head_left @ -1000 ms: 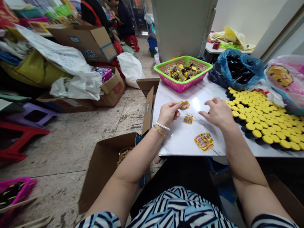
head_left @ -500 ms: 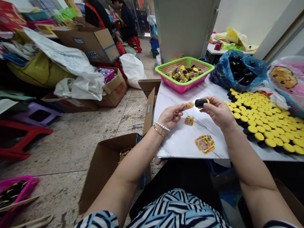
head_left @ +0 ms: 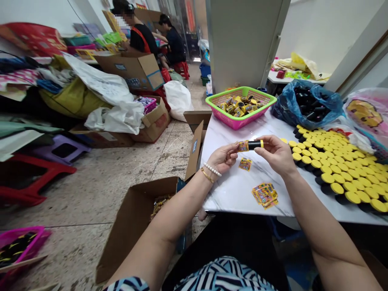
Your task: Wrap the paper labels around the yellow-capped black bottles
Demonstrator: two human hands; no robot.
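My left hand [head_left: 226,158] pinches a colourful printed sleeve [head_left: 243,146] by its left end. In my right hand [head_left: 277,155] is a black cylinder with a yellow cap [head_left: 255,144], gripped at the capped end. The cylinder's black end meets the sleeve's right opening; how far it sits inside I cannot tell. Below them on the white marbled table [head_left: 224,194] lies a single flat printed sleeve [head_left: 245,163]. Nearer the front edge is a small pile of similar sleeves [head_left: 264,195].
Many yellow-capped black cylinders [head_left: 342,161] stand in rows at right. Behind are a green-and-pink basket [head_left: 233,123] of sleeved cylinders and a blue bag [head_left: 281,106] of black parts. An open cardboard box [head_left: 121,234] sits left of my legs. Two people work far back.
The cylinder and the sleeve have come together, where a small gap stood between them before. The whole view has shifted slightly, so the table sits lower and further right.
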